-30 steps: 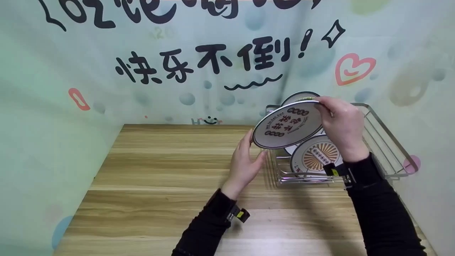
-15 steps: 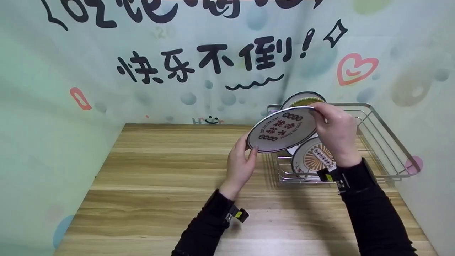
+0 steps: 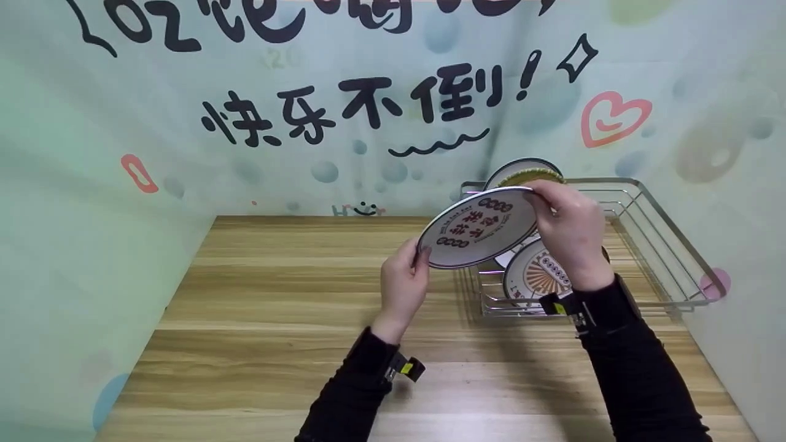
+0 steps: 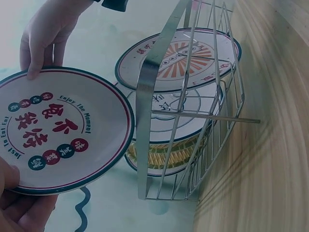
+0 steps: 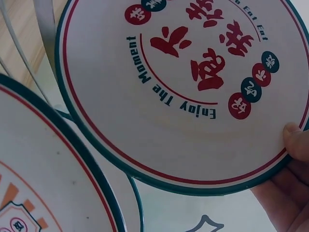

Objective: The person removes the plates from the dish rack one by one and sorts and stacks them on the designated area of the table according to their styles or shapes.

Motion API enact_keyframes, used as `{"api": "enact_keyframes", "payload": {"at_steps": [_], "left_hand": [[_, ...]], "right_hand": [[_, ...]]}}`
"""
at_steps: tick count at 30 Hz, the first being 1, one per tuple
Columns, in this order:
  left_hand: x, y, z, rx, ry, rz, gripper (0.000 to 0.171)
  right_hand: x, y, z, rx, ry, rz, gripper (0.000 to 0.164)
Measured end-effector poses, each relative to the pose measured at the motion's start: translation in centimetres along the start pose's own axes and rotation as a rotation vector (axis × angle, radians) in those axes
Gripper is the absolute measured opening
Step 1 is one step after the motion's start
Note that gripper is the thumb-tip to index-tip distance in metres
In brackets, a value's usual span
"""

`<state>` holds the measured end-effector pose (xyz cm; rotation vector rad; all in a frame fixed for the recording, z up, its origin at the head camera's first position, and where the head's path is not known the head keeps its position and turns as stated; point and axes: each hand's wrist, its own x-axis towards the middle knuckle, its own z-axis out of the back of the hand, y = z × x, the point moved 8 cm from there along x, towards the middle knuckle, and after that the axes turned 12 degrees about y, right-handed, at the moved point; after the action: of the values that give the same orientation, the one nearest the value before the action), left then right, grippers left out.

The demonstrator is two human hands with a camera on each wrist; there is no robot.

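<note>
Both hands hold one white plate with a dark rim and red and dark green lettering, tilted in the air before the rack's left end. My left hand pinches its lower left rim, thumb on the printed face. At the upper right rim, my right hand pinches it too; its thumb lies on the edge in the right wrist view. Behind, a plate with an orange sunburst leans in the wire rack. Another white plate and a ribbed yellow-green dish stand deeper in it.
The rack sits at the back right of the wooden table, close to the right wall. A further dark-rimmed plate stands at its back. A printed cloth with black lettering hangs behind the table.
The plate has moved left and slightly down, away from the rack, with the right hand. My left hand has closed its thumb onto the rim and shifted left with it.
</note>
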<state>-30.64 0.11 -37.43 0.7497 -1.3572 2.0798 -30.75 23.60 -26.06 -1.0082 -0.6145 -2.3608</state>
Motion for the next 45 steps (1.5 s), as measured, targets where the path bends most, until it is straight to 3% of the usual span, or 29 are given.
{"api": "enact_keyframes", "payload": {"at_steps": [7, 15, 22, 39, 45], "left_hand": [[0.0, 0.0, 1.2, 0.017, -0.05, -0.02, 0.021], [0.5, -0.2, 2.8, 0.071, -0.058, -0.044, 0.018], [0.5, -0.1, 4.2, 0.107, -0.076, -0.025, 0.016], [-0.2, 2.7, 6.4, 0.079, -0.066, 0.124, 0.016], [-0.5, 3.6, 7.5, 0.113, -0.08, 0.174, 0.012]], "right_hand": [[0.0, 0.2, -0.3, 0.039, -0.013, 0.002, 0.008], [-0.5, 0.4, -0.9, 0.061, -0.022, 0.009, 0.01], [-1.0, 0.7, -2.3, 0.111, 0.053, 0.034, 0.012], [-1.9, 0.7, -4.6, 0.131, 0.184, 0.03, 0.019], [-2.6, 0.6, -4.6, 0.136, 0.215, 0.093, 0.027]]}}
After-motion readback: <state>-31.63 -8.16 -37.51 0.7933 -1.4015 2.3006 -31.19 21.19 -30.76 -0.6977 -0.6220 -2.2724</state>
